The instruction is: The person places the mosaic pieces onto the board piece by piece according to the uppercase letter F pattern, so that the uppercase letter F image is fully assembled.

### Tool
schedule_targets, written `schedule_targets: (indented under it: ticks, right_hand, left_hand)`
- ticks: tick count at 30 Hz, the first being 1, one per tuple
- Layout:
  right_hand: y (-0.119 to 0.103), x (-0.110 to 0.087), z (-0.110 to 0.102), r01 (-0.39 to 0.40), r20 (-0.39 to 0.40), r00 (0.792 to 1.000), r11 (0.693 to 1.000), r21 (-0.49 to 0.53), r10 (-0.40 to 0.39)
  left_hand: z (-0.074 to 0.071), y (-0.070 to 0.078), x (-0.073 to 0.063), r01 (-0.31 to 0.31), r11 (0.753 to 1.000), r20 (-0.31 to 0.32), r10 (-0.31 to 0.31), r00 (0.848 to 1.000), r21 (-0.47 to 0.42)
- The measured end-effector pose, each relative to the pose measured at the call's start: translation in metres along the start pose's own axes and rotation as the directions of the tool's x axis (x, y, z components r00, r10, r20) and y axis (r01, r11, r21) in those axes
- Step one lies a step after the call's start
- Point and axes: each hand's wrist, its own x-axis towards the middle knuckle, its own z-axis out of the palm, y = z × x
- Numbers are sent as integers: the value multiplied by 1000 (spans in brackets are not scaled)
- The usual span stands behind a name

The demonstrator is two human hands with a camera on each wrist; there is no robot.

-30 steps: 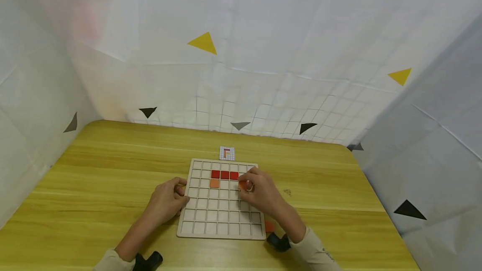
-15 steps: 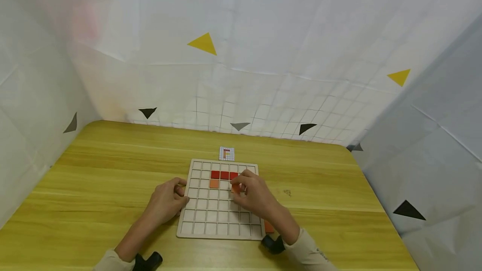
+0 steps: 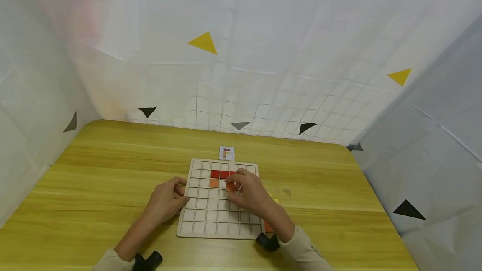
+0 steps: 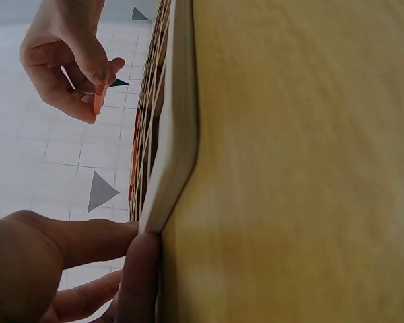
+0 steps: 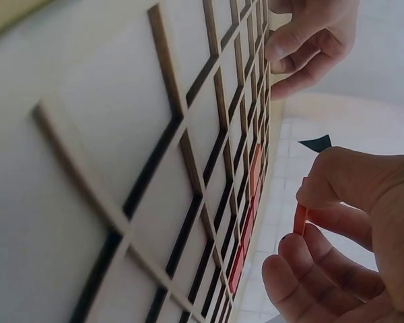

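Observation:
A pale wooden grid board (image 3: 211,203) lies on the table. Three red tiles (image 3: 220,174) sit side by side in one of its upper rows, with an orange tile (image 3: 214,183) in the cell below the leftmost. Between thumb and fingertips my right hand (image 3: 251,193) pinches another orange tile (image 5: 300,210). It is held above the board, tilted on edge, near the row under the red ones. My left hand (image 3: 167,200) holds the board's left edge, thumb and finger at the rim in the left wrist view. The rightmost red tile is partly covered by the right hand.
Beyond the board's far edge lies a small card (image 3: 227,153) printed with a coloured grid pattern. Orange (image 3: 268,226) and yellow tiles (image 3: 276,200) show beside the board's right edge, partly behind the right forearm. White sheeting (image 3: 263,53) surrounds the table at the back and sides.
My right hand has moved left over the board with the orange tile, uncovering yellow tiles to the right of the board. The left hand and the board have stayed in place.

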Motion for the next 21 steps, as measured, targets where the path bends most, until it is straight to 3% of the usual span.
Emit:
schedule_targets:
  ticks: [21]
  right_hand:
    - [-6,9,17,34,52,998,999,34,-36]
  left_hand:
    - [-1,1,-1,-7,1000,7,7,1000,1]
